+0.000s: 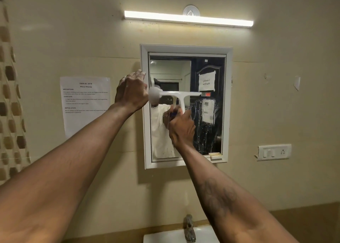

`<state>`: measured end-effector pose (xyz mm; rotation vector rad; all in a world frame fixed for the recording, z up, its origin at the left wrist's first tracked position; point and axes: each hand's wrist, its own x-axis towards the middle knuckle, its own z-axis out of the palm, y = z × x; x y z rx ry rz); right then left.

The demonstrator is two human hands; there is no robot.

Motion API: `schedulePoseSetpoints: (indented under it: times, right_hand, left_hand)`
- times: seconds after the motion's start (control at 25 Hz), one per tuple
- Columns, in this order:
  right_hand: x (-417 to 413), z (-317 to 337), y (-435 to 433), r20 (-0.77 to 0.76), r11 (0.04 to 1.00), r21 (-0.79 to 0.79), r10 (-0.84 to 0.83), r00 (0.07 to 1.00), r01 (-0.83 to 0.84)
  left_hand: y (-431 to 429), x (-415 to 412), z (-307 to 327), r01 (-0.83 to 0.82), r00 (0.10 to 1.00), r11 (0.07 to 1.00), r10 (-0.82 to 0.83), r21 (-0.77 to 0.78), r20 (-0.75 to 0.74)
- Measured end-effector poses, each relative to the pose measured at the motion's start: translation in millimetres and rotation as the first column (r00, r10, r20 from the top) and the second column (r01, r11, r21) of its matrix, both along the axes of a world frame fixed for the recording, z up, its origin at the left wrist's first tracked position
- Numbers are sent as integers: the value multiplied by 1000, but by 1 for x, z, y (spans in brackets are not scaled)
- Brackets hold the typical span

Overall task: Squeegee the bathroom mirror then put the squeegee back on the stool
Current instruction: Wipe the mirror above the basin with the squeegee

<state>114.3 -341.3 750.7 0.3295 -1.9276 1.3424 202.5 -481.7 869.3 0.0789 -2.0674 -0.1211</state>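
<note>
A white T-shaped squeegee (179, 95) lies flat against the mirror (207, 73), its blade level across the middle of the glass. My right hand (182, 128) is shut on the squeegee's handle just below the blade. My left hand (131, 91) grips the left side of the mirror's white frame (144, 132), fingers curled round its edge. Water streaks and drops cover the lower right of the glass. The stool is out of view.
A printed task sheet (85, 104) hangs on the wall left of the mirror. A tube light (187, 19) glows above. A switch and socket plate (274, 152) sits at the right. A tap (189, 228) and white basin (165, 238) are below.
</note>
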Motion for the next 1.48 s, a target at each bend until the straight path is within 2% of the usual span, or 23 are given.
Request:
schedulePoseSetpoints:
  times: [0.16,0.28,0.56,0.92,1.12,1.48]
  right_hand:
    - [-8,64,-14,-104,999,-34,-14,994,11]
    - [-16,98,-22,-166,994,-80,-88,982,76]
    - [-40,115,-30,-168,985,-71,-167,972,157]
    - [-30,74,-19,-119,993,41,-109,987,114]
    - [-21,33,-13,6,994,84,-64,998,63]
    - [6,-25,5,52,977,178,-126,991,115]
  left_hand:
    - [-11,4,9,-25,999,1000,25,-3,-28]
    - [-19,4,10,-42,999,999,41,-9,-28]
    - [-31,-2,17,-46,998,999,46,-1,-36]
    - [-23,-7,3,-16,1000,999,16,34,-7]
    - [-16,-3,2,0,1000,1000,0,22,-7]
    - [-3,5,-3,8,1000,1000,-8,-3,-2]
